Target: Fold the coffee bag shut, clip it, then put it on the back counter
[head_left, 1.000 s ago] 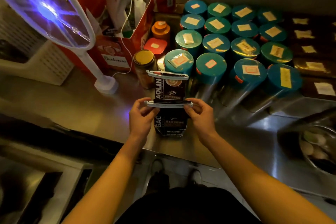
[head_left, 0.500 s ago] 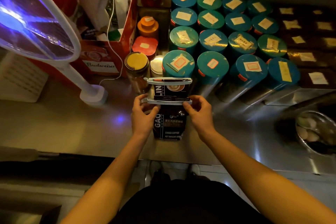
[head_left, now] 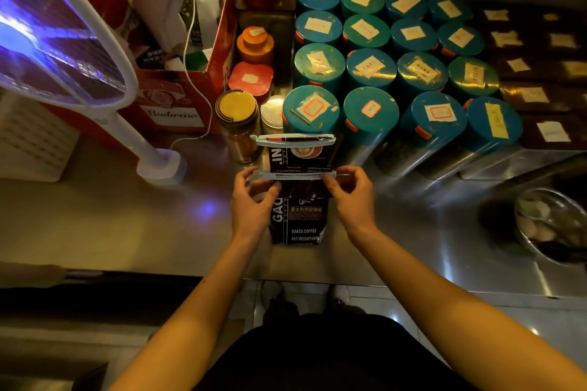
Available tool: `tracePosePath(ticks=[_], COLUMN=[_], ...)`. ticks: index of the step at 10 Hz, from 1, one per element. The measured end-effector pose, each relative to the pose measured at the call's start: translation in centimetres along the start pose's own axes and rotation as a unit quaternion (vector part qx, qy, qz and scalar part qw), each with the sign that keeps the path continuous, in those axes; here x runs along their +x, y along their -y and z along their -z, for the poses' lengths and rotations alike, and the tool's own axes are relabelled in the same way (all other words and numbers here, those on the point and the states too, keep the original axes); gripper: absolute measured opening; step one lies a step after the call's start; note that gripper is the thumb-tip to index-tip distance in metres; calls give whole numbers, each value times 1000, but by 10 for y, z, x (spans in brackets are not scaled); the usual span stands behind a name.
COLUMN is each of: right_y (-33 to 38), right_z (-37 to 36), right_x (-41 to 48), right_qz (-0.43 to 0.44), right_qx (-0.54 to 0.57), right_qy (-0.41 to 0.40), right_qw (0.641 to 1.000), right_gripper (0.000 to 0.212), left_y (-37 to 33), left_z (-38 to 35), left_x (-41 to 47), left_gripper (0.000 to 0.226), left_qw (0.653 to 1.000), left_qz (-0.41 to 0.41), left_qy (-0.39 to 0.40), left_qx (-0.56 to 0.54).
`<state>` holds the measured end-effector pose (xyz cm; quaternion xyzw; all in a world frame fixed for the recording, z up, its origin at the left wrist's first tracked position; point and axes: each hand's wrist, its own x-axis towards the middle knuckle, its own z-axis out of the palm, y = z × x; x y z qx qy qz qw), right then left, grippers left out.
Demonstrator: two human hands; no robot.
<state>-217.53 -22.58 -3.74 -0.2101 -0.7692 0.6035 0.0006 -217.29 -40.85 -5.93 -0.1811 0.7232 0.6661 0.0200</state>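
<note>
Two clips on one coffee bag, both my hands on the lower clip.

My left hand [head_left: 254,200] and right hand [head_left: 352,197] each pinch an end of the lower clip [head_left: 293,175] across the bag [head_left: 298,219], which stands on the steel counter [head_left: 95,225]; the upper clip [head_left: 293,140] sits at its top. Behind stand about sixteen teal canisters [head_left: 370,111] and a yellow-lidded jar [head_left: 237,124]. Since half a second ago my grip has barely changed. The room is dim; a swatter [head_left: 63,51] glows purple at left.

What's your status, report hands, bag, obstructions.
Left hand, right hand pinching lower white bar clip ends. Black coffee bag upright on steel counter. Teal-lidded canisters crowd behind.
</note>
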Motion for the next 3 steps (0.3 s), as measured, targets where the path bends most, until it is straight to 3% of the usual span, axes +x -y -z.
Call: tracePosePath(ticks=[3], right_y=[1], right_z=[2], right_x=[-5], right_qz=[21], right_qx=[-7], right_qy=[-14], right_qw=[1000], right_gripper=[24], left_y=[1], left_z=[0], left_x=[-2], left_gripper=[57], left_qw=[1000], left_qz=[-24], left_qy=[3], left_qx=[0])
